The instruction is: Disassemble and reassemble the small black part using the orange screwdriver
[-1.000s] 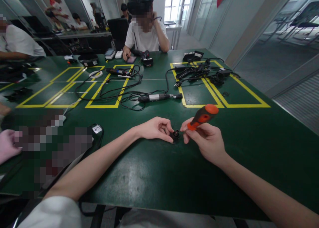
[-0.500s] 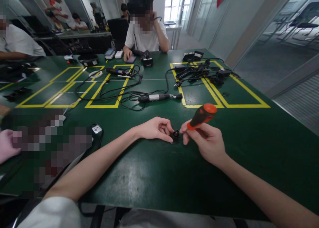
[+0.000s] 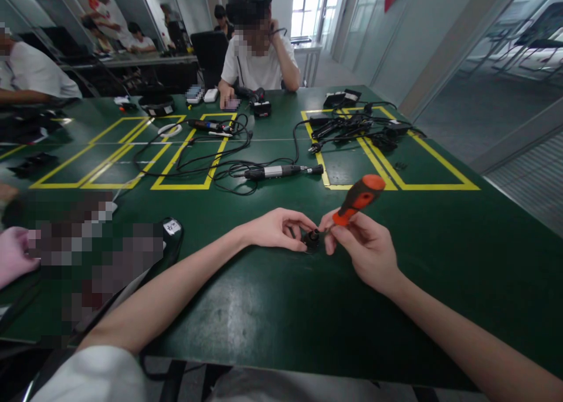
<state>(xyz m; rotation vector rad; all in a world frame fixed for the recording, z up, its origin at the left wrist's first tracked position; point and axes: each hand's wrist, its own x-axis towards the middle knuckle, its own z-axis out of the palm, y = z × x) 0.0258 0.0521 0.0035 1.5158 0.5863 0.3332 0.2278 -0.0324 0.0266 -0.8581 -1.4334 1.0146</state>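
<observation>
My right hand (image 3: 367, 244) is closed around an orange and black screwdriver (image 3: 359, 199), its handle slanting up to the right. The screwdriver's tip end points down left toward a small round black part (image 3: 312, 238) with a ring-like top, which stands on the green table (image 3: 272, 308). My left hand (image 3: 281, 229) is closed on that part from the left, thumb in front and fingers behind. Whether the tip touches the part is too small to tell.
Beyond my hands lies a black and silver corded power screwdriver (image 3: 272, 171). Tangled black cables and adapters (image 3: 352, 126) lie at the back right, among yellow tape outlines (image 3: 435, 187). A person (image 3: 259, 62) sits opposite. At the left edge another person's hand (image 3: 17, 249) shows.
My left fingers have shifted slightly right over the small black part. The screwdriver's handle has turned and moved a little, and its shaft now shows near the part.
</observation>
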